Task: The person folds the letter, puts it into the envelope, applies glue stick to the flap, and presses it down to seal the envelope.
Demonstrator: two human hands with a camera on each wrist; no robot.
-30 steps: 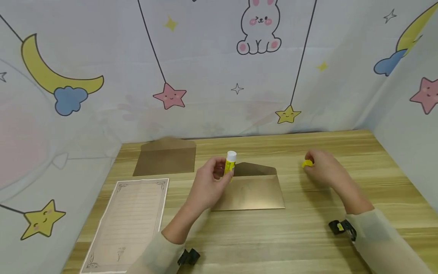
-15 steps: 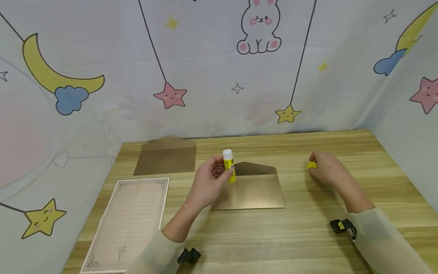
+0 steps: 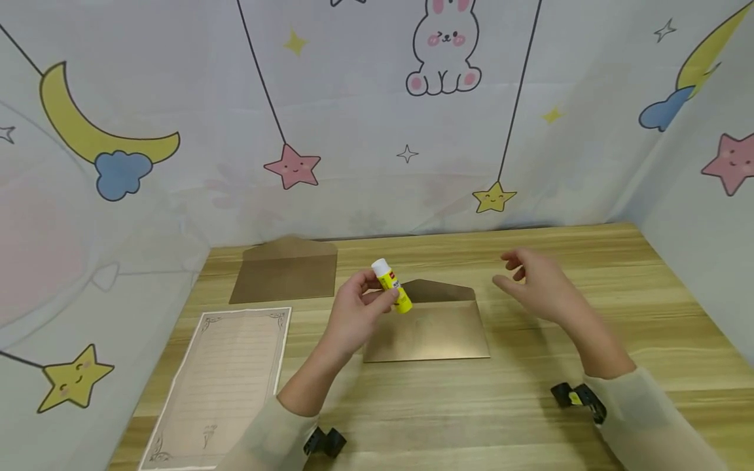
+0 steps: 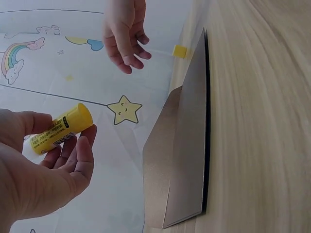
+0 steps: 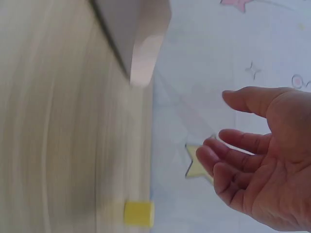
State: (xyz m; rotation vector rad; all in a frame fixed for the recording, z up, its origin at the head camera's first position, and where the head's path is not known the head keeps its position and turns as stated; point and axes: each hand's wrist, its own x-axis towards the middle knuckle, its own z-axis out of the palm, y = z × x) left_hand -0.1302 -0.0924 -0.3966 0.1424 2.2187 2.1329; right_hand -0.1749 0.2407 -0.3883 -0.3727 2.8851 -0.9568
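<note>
My left hand (image 3: 358, 315) pinches a yellow glue stick (image 3: 394, 288), held tilted above an envelope. Its white end points up and to the left in the head view. Beneath it lies a gold-brown envelope (image 3: 436, 333), flap spread toward the back. To the right of that envelope, my right hand (image 3: 538, 288) hovers with relaxed fingers and nothing in them. A small yellow cap (image 5: 138, 213) stands on the table in the right wrist view; the left wrist view also shows this cap (image 4: 179, 51) beyond the envelope. In the head view the right hand hides it.
A second brown envelope (image 3: 285, 278) lies at the back left, flap open. In front of it is a lined sheet of letter paper (image 3: 224, 379) with a decorated border. A printed cloth (image 3: 365, 118) hangs along the wooden table's (image 3: 424, 418) back edge.
My right hand has let go of the yellow cap and moved left, its fingers opening. The left hand has tilted the glue stick so its white end leans further left.
</note>
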